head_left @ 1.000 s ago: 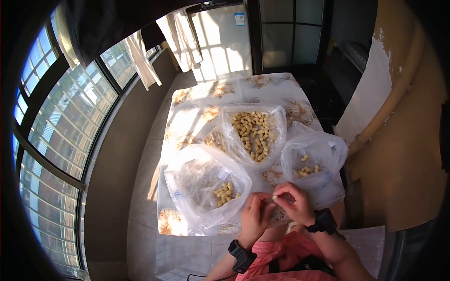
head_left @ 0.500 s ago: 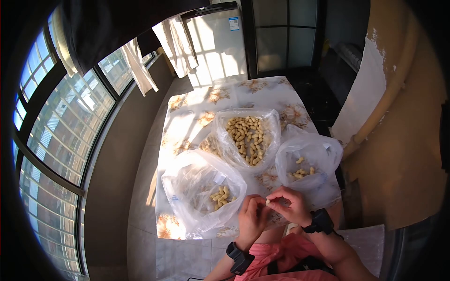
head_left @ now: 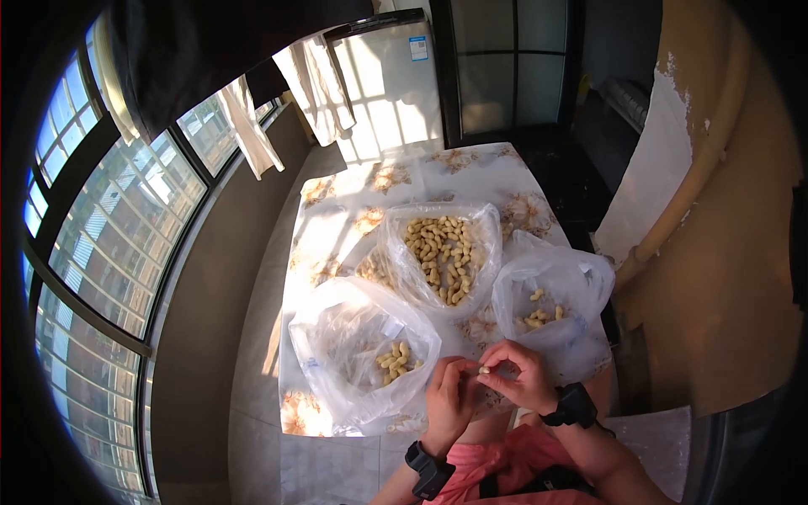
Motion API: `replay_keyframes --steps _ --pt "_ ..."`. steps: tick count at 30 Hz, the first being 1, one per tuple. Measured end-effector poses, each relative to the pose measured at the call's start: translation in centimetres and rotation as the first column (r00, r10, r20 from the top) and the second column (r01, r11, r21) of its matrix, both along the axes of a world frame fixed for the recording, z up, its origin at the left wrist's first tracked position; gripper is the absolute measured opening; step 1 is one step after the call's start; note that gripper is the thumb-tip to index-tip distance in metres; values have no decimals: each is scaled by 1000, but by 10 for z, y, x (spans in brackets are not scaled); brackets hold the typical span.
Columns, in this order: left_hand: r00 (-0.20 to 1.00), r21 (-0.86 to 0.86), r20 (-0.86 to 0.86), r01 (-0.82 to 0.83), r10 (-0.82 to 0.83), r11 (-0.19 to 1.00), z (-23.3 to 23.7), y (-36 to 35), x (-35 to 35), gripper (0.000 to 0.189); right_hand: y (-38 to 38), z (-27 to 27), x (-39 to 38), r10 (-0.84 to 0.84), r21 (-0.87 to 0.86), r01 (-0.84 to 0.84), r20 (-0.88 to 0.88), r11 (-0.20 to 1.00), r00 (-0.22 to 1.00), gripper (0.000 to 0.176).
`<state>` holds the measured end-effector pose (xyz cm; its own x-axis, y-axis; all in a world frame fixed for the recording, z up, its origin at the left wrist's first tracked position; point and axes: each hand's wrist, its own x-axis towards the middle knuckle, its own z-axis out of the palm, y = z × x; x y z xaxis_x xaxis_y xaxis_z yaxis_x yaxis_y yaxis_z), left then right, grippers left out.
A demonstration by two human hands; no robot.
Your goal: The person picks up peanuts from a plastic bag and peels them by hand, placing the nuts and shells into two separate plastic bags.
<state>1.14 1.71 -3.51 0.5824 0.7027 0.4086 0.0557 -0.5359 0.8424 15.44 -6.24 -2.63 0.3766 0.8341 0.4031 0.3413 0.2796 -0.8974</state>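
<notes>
1. Pinching a pale peanut between thumb and fingertips, the right hand sits over the table's 6 o'clock edge, its fingers narrowed tight around the nut.
2. The left hand, at 9 o'clock of the right hand and touching it, curls its fingertips closed onto the same peanut, so both hands grip it together.
3. The peanut is held just above the near edge of the table, between the two hands and outside every bag.
4. At 10 o'clock from the hands lies the near bag, clear plastic and open, with a small heap of peanuts at its bottom. It is just beside the left hand.
5. At 12 o'clock stands the middle bag, the fullest, loaded with peanuts.
6. At 1 o'clock the right-side bag holds only a few peanuts and is near the right hand.
7. A black band circles each wrist.
8. A pale cloth hangs by the window at 11 o'clock.
</notes>
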Motion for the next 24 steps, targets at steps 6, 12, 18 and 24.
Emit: replay_keyframes --steps 6,12,18,24 --pt "1000 -61 -13 14 -15 998 3 -1 -1 24 -2 -6 1 23 -53 -27 -65 998 998 23" --pt "1000 -3 22 8 -8 1000 -7 0 1 19 -2 -3 1 2 -61 -1 20 998 1000 20" --pt "1000 55 14 -7 6 998 -7 0 1 17 -4 7 0 40 -82 -38 20 996 999 16" --pt "997 -59 69 -24 28 998 -3 -1 -1 6 -2 0 2 24 -34 -21 87 999 996 13"
